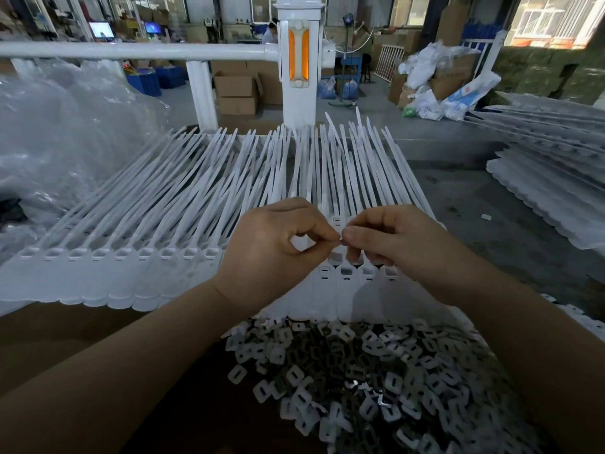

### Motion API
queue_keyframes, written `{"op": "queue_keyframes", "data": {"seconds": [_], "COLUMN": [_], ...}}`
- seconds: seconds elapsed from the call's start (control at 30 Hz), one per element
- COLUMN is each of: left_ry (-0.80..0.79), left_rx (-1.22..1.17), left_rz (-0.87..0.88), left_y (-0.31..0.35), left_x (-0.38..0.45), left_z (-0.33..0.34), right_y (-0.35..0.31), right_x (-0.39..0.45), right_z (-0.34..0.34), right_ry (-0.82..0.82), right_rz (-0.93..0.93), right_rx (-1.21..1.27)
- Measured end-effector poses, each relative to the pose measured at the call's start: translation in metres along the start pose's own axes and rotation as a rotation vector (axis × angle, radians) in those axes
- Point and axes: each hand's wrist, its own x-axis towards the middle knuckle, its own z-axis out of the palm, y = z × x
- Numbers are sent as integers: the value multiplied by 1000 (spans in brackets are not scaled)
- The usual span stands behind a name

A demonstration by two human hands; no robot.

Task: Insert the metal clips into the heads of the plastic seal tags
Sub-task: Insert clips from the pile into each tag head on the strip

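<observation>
While the left hand (278,247) and right hand (389,240) meet fingertip to fingertip, both pinch a small metal clip (341,240) above the seal tag heads (345,273). Loose clips (376,371) lie heaped nearer the person.

Left hand (278,244) and right hand (389,240) cover several tag heads in row of seal tags (196,198). Item pinched between fingertips too small to identify; only tiny pale sliver shows. Left end of tag row cut by frame edge. Pile of metal clips (376,371) runs off bottom edge, right part behind right forearm. Second tag stack (550,178) cut by right edge. Clear plastic bags (59,126) blurred, contents unreadable. Background screens (101,29) too small to read.
</observation>
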Motion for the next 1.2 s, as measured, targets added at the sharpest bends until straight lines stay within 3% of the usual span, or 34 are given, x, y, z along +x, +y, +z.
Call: {"op": "queue_keyframes", "data": {"seconds": [0.13,0.2,0.33,0.6,0.97,1.1,1.2], "left_ry": [-23,-50,-81,-211,-254,-286,-387], "left_rx": [53,-53,-412,-484,-504,-261,-86], "left_rz": [71,-62,-487,-728,-756,-748,-687], "left_y": [-1,1,6,8,9,2,-1], "left_x": [0,0,3,8,6,3,0], "left_z": [1,0,-2,-2,2,9,11], "right_y": [2,3,5,7,8,13,15], "right_x": [-1,-1,0,1,2,5,5], "right_z": [1,0,-1,3,2,3,4], "right_ry": [-1,23,86,74,130,235,187], "right_rz": [-13,-25,-32,-54,-46,-9,25], "right_rx": [4,-2,9,-1,18,-161,-395]}}
